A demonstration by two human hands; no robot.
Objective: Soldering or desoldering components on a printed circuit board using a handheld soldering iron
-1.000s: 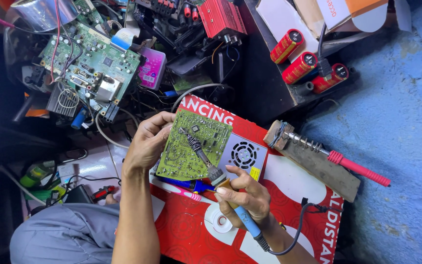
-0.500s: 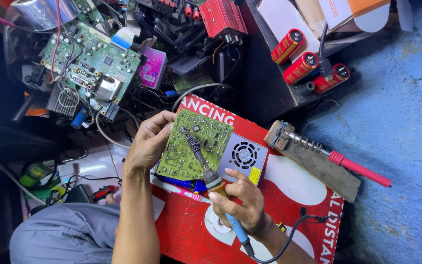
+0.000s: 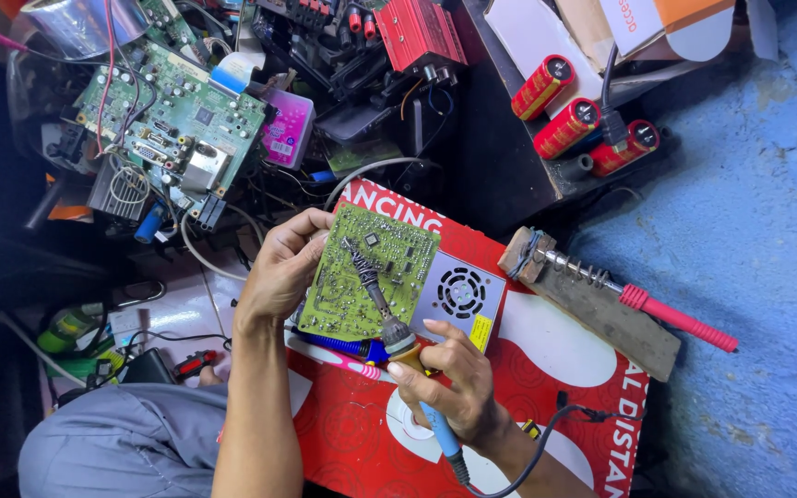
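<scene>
While both hands grip, iron tip meets board.
Left hand [image 3: 280,275] clasps the green board [image 3: 369,273] edge above the red box [image 3: 546,355]; right hand [image 3: 454,378] closes round the blue-handled iron [image 3: 397,334].

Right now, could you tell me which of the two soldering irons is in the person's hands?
The blue-handled soldering iron, gripped by the right hand, tip on the small green circuit board that the left hand steadies. The red-handled soldering iron lies untouched on a wooden block.
</scene>
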